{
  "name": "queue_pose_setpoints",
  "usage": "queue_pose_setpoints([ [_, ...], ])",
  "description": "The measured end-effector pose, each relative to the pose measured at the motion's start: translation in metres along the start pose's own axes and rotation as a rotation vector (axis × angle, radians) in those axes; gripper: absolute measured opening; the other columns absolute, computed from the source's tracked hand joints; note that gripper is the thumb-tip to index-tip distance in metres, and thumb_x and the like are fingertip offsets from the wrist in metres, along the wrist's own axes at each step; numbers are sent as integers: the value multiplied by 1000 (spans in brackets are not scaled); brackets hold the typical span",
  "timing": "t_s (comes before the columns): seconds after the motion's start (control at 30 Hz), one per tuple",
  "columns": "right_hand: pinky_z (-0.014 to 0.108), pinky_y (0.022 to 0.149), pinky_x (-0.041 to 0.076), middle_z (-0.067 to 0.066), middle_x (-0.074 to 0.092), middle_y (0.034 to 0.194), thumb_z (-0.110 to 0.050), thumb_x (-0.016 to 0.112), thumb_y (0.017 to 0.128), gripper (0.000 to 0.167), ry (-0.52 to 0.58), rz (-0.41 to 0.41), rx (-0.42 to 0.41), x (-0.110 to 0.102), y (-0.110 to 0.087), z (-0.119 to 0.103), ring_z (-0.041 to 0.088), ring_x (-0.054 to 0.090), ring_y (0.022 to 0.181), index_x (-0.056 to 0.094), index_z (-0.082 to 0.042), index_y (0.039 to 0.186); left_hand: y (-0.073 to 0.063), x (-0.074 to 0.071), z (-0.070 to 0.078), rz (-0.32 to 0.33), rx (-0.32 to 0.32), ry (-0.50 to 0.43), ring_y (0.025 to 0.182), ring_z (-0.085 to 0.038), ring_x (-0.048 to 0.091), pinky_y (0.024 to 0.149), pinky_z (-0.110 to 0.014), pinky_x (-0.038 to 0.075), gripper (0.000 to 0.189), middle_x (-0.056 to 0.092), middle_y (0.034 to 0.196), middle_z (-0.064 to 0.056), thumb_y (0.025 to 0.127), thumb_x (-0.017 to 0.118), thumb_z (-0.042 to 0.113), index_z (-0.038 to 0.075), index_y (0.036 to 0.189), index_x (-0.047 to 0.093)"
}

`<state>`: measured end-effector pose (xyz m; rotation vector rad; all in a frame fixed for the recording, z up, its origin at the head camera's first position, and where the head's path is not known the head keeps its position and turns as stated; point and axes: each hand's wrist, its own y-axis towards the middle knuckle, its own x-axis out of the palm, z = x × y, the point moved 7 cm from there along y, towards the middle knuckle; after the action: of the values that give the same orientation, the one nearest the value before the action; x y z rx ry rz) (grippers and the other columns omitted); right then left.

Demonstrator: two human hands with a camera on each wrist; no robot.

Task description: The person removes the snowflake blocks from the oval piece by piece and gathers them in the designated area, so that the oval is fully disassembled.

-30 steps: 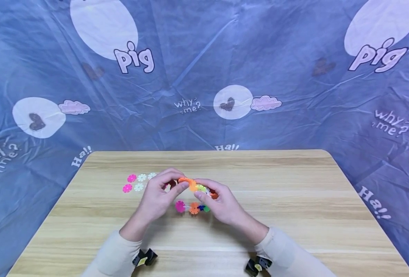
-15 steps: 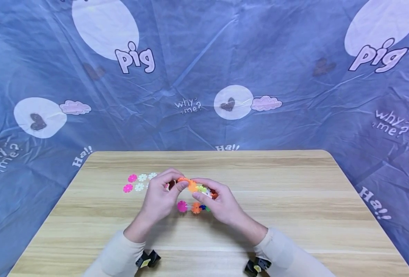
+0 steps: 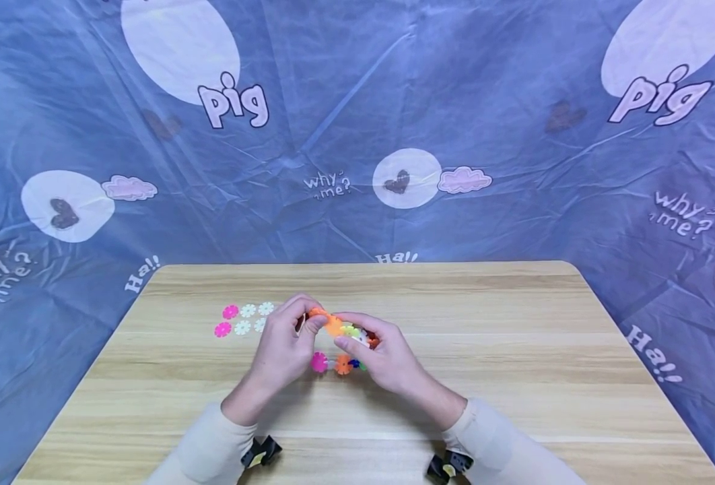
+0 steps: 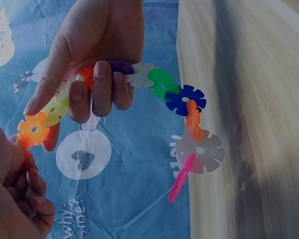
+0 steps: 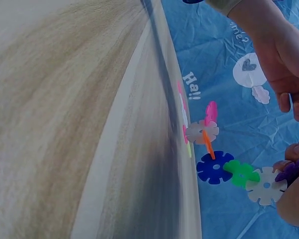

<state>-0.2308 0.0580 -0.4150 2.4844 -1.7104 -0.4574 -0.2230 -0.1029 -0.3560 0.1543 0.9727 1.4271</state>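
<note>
A curved chain of interlocking snowflake discs is held above the table in my right hand, whose fingers curl round its middle in the left wrist view. Orange, yellow-green, clear, purple, green and blue discs follow one another along it. A pink disc marks its loose end, hanging towards me. My left hand pinches orange at the chain's other end, beside an orange disc that faces the camera. Whether that pinched orange piece is a second disc joined to it is partly hidden by the fingers.
Loose pink discs and white discs lie in rows on the wooden table, left of my hands. A blue printed cloth hangs behind and at both sides. A black camera mount is on each wrist.
My left hand has shifted slightly right and now covers more of the loose discs' right side. The pink end of the chain has moved slightly right. The right hand stays nearly still.
</note>
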Motion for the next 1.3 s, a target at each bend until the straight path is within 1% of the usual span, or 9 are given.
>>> queue_pose_setpoints([
  [0.1,31,70,63,17,76,108,-13,73,104,38,-3,3,-6,0,0,-1,9,68,80,69,-5,140,0,1,-1,-6,-9,-4,70,-4,48,61,-22,44,11,66,85,-3,97,73,-2,4,90,67],
  [0.3,23,69,59,16,77,112,-14,73,104,38,-15,10,-6,-1,2,-2,5,66,80,70,-6,140,0,0,-2,-2,-34,-24,70,-5,47,60,-22,42,10,65,86,-3,98,73,-1,4,91,67],
  [0.43,23,68,58,17,76,112,-15,73,104,38,-17,9,-1,-1,2,-2,5,65,78,70,-6,140,0,-4,-6,12,-57,-54,73,-6,49,62,-22,44,7,66,88,-4,98,73,-1,3,93,70],
  [0.57,23,70,59,16,77,116,-16,73,104,39,-28,11,-2,-2,2,-1,5,66,80,69,-7,141,0,-8,-12,22,-79,-86,76,-8,53,65,-23,47,5,68,88,-5,98,73,-2,3,96,72],
  [0.83,24,79,60,15,76,130,-18,73,104,41,-58,13,-15,-2,1,-1,7,68,89,69,-9,143,4,-16,-29,-1,-140,-45,80,-11,56,70,-23,50,12,70,94,-6,106,65,3,4,101,76],
  [0.97,24,84,60,14,74,135,-18,74,103,41,-60,15,-12,-2,1,-1,7,69,93,69,-9,143,7,-20,-39,-5,-202,-3,80,-15,58,69,-22,50,11,73,97,-8,105,68,6,4,104,79],
  [1.1,24,86,59,14,74,137,-18,74,103,41,-63,16,-11,-2,2,-2,7,68,94,69,-9,143,8,-24,-50,-4,-317,38,76,-11,58,64,-21,47,11,76,95,-9,104,73,12,6,107,81],
  [1.2,23,81,59,15,74,135,-17,74,103,41,-58,13,-7,-1,2,-2,6,67,88,69,-9,143,8,-26,-57,-8,-399,59,74,-8,58,64,-21,45,12,77,93,-9,102,76,16,9,110,82],
  [1.3,23,78,58,15,74,135,-17,74,103,42,-53,6,-3,0,2,-2,6,66,84,69,-9,144,9,-28,-62,-16,-448,69,69,-6,58,65,-22,44,15,78,96,-10,101,78,17,9,112,82],
])
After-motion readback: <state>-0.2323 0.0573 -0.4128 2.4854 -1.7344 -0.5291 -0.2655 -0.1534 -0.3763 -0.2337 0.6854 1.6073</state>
